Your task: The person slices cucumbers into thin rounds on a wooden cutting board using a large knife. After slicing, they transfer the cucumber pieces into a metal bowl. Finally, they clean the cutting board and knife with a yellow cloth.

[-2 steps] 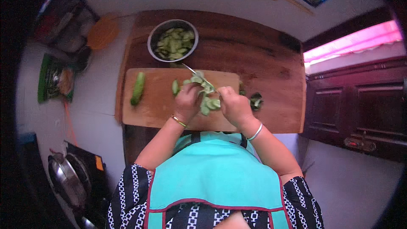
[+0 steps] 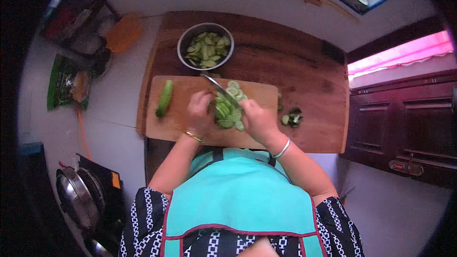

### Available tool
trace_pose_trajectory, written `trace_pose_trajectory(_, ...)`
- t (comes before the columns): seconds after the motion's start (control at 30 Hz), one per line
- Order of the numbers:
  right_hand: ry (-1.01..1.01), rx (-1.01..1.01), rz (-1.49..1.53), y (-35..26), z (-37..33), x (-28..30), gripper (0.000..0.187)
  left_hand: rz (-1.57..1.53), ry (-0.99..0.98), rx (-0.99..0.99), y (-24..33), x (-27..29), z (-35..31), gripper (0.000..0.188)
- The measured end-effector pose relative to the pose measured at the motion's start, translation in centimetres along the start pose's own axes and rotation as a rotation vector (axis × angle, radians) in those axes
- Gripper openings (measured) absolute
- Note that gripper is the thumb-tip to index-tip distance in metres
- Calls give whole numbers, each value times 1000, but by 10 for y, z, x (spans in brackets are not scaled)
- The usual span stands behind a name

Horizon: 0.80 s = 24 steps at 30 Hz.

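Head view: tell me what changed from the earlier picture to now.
Very little visibly changed. The left hand and right hand stay around the pile of cucumber slices on the cutting board, with the knife angled above it as before. The whole cucumber, the metal bowl of slices and the scraps on the wooden table stayed put.

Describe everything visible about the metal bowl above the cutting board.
The metal bowl is round, shiny and steel-looking, with a thin bright rim. It stands upright on the dark wooden table, just beyond the far edge of the cutting board. It holds a heap of pale green cucumber slices. Neither hand touches it.
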State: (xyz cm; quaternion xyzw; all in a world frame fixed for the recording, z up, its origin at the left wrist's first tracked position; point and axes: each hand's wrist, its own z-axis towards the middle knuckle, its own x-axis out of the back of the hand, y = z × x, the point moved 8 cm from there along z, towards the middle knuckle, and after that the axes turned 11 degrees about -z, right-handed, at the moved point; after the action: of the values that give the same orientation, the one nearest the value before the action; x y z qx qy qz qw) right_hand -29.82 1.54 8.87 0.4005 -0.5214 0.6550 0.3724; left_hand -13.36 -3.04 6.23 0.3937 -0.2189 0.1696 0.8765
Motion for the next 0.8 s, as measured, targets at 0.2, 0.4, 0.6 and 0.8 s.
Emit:
trace_pose_trajectory(0.2,-260,6,111,-40,16,-85,15,304,-35,267,-103,83,-9,49)
trace_pose_trajectory(0.4,-151,-177,56,-24,-8,-90,19,53,-342,421,-130,55,-27,61)
trace_pose_trajectory(0.6,69,-226,69,-24,-17,-66,23,-318,-817,173,-76,7,-35,49)
trace_pose_trajectory(0.8,-47,-256,-54,-33,-22,-63,17,-237,-761,3,-47,1,-24,40)
